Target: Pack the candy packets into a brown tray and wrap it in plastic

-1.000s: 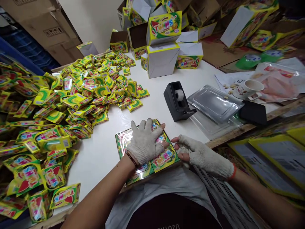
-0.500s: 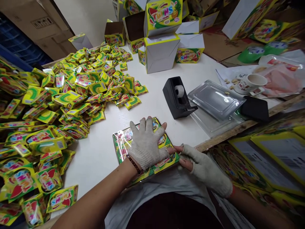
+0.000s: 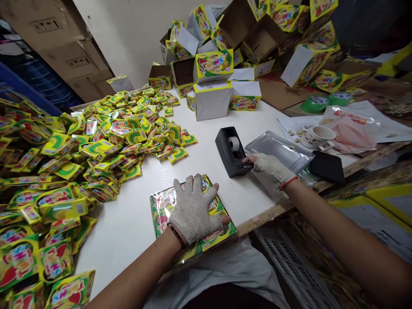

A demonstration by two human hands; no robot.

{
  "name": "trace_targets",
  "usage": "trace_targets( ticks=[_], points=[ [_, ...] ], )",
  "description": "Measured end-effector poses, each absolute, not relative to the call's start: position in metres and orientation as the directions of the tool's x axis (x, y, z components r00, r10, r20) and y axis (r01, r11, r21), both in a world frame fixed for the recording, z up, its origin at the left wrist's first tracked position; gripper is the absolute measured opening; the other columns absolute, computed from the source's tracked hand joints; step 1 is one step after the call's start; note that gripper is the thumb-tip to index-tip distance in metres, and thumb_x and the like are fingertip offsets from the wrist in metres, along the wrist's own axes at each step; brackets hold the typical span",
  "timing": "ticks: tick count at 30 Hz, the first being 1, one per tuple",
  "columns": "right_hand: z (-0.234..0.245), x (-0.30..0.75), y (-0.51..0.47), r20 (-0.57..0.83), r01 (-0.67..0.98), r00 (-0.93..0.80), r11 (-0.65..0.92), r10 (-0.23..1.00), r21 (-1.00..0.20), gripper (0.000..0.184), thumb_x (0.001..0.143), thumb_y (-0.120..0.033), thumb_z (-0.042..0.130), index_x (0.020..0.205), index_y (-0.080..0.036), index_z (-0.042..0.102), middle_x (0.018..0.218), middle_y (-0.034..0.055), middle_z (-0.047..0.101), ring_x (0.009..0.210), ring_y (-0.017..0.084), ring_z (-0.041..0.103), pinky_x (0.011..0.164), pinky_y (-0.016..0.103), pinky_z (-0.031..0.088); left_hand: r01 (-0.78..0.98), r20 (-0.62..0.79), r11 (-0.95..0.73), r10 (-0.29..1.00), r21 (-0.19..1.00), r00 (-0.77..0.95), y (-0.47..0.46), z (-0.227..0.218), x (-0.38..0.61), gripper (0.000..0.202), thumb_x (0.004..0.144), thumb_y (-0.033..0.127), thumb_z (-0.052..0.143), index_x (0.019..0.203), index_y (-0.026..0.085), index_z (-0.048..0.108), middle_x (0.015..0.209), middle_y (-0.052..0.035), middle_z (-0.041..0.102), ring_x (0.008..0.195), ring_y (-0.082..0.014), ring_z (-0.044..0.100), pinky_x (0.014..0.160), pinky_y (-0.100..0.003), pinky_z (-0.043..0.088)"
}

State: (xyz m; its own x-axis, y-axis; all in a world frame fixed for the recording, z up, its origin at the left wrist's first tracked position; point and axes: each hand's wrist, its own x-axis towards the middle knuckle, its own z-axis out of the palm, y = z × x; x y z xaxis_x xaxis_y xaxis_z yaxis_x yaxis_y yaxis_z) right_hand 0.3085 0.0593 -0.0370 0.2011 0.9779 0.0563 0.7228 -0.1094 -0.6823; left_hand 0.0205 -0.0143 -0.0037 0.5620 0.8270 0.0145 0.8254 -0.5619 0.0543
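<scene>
Now my left hand (image 3: 194, 212), spread flat, pins a likely light, slippery film-wrapped pack (image 3: 160, 209) near the tape dispenser (image 3: 229, 151), which my half-open right hand (image 3: 272, 166) touches; best gripped edgewise.

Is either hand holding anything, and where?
Left hand presses flat atop the wrapped pack; right hand fingertips touch the tape dispenser, cutter end; grip unclear.

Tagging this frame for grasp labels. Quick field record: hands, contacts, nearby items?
left hand: gloved, flat, pressing on film-wrapped pack of Twins boxes
right hand: gloved, fingertips at black tape dispenser, grip unclear
pack position: near edge of white table
nearby: clear plastic tray, pile of yellow-green sachets, cup
</scene>
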Motion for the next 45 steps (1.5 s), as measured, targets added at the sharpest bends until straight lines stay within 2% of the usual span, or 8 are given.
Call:
trace_targets(
  ticks=[4,8,14,18,23,29,40,45],
  points=[
    [-0.032,0.287,0.044,0.155,0.683,0.27,-0.075,0.95,-0.727,0.023,0.077,-0.043,0.06,0.073,-0.022,0.067,0.102,0.0104,0.067,0.101,0.027,0.063,0.093,0.04,0.048,0.824,0.019,-0.564,0.826,0.053,0.564,-0.014,-0.004,0.02,0.085,0.076,0.085,0.051,0.145,0.035,0.05,0.148,-0.0218,0.044,0.137,-0.0448,0.038,0.107,-0.077,0.021],
    [-0.019,0.278,0.005,0.222,0.638,0.301,-0.023,0.928,-0.77,0.029,0.08,-0.05,0.06,0.074,-0.022,0.065,0.099,0.0106,0.063,0.097,0.029,0.06,0.09,0.043,0.046,0.817,0.018,-0.574,0.819,0.051,0.574,-0.014,-0.004,0.02,0.085,0.077,0.084,0.051,0.145,0.034,0.049,0.149,-0.0226,0.043,0.137,-0.0458,0.037,0.105,-0.077,0.022],
    [-0.048,0.278,-0.018,-0.134,0.397,0.302,-0.252,0.944,-0.883,0.049,0.076,-0.07,0.057,0.069,-0.022,0.055,0.067,0.0037,0.056,0.067,0.02,0.051,0.067,0.035,0.044,0.818,0.023,-0.575,0.818,0.038,0.574,-0.013,-0.003,0.02,0.083,0.078,0.082,0.052,0.145,0.033,0.049,0.147,-0.0211,0.045,0.136,-0.0457,0.038,0.106,-0.077,0.021],
    [-0.067,0.286,-0.017,-0.207,0.377,0.268,-0.3,0.941,-0.876,0.052,0.07,-0.074,0.059,0.062,-0.024,0.048,0.058,0.0015,0.048,0.058,0.018,0.043,0.056,0.032,0.036,0.82,0.011,-0.57,0.821,0.039,0.57,-0.014,-0.003,0.021,0.086,0.076,0.083,0.054,0.146,0.033,0.049,0.148,-0.0205,0.044,0.136,-0.0457,0.037,0.106,-0.077,0.021],
    [-0.032,0.285,-0.015,-0.222,0.363,-0.214,-0.134,0.951,-0.922,0.046,0.077,-0.065,0.063,0.065,-0.021,0.053,0.063,0.0006,0.052,0.063,0.016,0.045,0.062,0.03,0.037,0.822,0.038,-0.569,0.822,0.034,0.568,-0.014,-0.005,0.021,0.084,0.078,0.084,0.05,0.145,0.033,0.049,0.145,-0.0209,0.046,0.135,-0.0443,0.038,0.106,-0.076,0.021],
    [-0.013,0.249,0.029,-0.249,0.324,-0.742,0.007,0.623,-0.946,0.039,0.079,-0.051,0.065,0.064,-0.017,0.054,0.061,-0.0027,0.05,0.06,0.011,0.042,0.059,0.026,0.033,0.82,0.025,-0.572,0.82,0.035,0.571,-0.014,-0.004,0.02,0.089,0.075,0.088,0.047,0.146,0.032,0.049,0.147,-0.0226,0.044,0.136,-0.0458,0.037,0.106,-0.077,0.021],
    [-0.038,0.237,0.052,-0.267,0.36,-0.805,0.079,0.529,-0.929,0.036,0.076,-0.046,0.068,0.06,-0.016,0.054,0.061,-0.0049,0.046,0.06,0.009,0.04,0.057,0.023,0.031,0.833,-0.011,-0.553,0.833,0.015,0.553,-0.012,-0.001,0.021,0.051,0.098,0.055,0.039,0.145,0.037,0.048,0.148,-0.0175,0.045,0.136,-0.0427,0.04,0.107,-0.072,0.027],
    [-0.067,0.232,0.043,-0.37,0.345,-0.738,-0.155,0.564,-0.926,0.046,0.065,-0.059,0.073,0.063,-0.016,0.056,0.056,-0.0033,0.052,0.055,0.01,0.046,0.053,0.022,0.036,0.832,-0.004,-0.554,0.832,0.019,0.554,-0.013,-0.003,0.021,0.052,0.095,0.05,0.046,0.145,0.036,0.048,0.149,-0.0183,0.045,0.137,-0.0433,0.04,0.107,-0.072,0.027]
  ],
)
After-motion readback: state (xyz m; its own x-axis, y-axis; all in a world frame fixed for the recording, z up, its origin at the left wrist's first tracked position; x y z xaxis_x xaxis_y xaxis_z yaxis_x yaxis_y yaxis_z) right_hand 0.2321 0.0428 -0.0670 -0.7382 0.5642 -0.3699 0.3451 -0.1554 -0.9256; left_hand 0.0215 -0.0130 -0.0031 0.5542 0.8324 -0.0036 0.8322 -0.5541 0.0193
